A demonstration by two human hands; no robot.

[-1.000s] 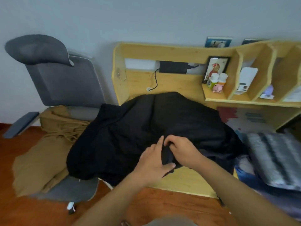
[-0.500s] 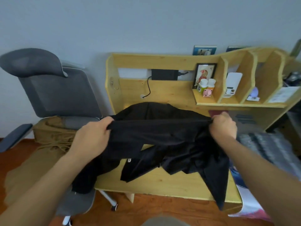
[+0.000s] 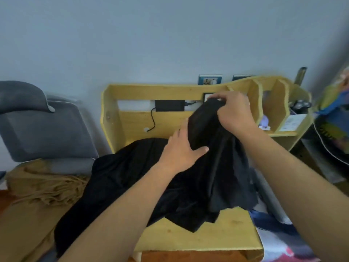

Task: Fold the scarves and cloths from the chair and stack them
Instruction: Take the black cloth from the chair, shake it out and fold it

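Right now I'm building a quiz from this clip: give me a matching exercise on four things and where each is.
Things:
1. black cloth
2. tan scarf
3. black box
4. right hand

Places:
A. draped on the grey chair
B. gripping the cloth's raised top
C. spread over the desk
D. on the desk's back panel, cable hanging down

Pairs: 1-C, 2-A, 3-D, 4-B

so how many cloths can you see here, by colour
black cloth: 1, held up by the left hand and right hand
tan fringed scarf: 1, on the chair
total: 2
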